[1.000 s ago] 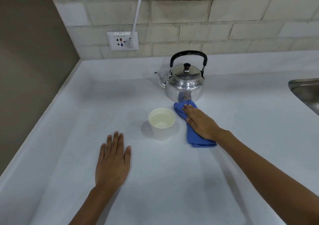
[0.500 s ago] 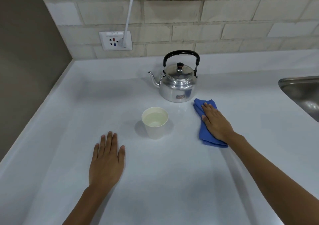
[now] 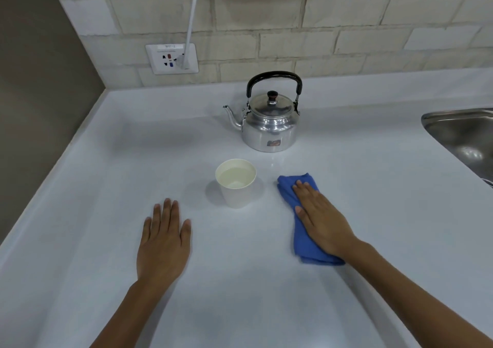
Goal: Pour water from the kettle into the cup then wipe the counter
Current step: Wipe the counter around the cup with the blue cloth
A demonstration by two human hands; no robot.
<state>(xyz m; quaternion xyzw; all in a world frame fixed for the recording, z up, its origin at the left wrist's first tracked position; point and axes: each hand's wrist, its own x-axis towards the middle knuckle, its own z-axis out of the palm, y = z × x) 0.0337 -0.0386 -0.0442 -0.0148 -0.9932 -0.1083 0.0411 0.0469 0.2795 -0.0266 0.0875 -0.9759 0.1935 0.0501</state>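
A shiny metal kettle (image 3: 269, 123) with a black handle stands upright near the back of the white counter (image 3: 106, 187), spout pointing left. In front of it sits a white paper cup (image 3: 236, 183) holding water. My right hand (image 3: 320, 218) lies flat, palm down, on a folded blue cloth (image 3: 301, 241) to the right of the cup, pressing it onto the counter. My left hand (image 3: 164, 239) rests flat on the counter, fingers together, a little left of and nearer than the cup, holding nothing.
A steel sink (image 3: 464, 139) is set into the counter at the right edge. A wall socket (image 3: 172, 58) with a white cable plugged in sits on the tiled back wall. A brown wall borders the counter on the left.
My right hand has slid the blue cloth from just in front of the kettle out to the right, then back toward me. The left hand, cup and kettle have stayed put.
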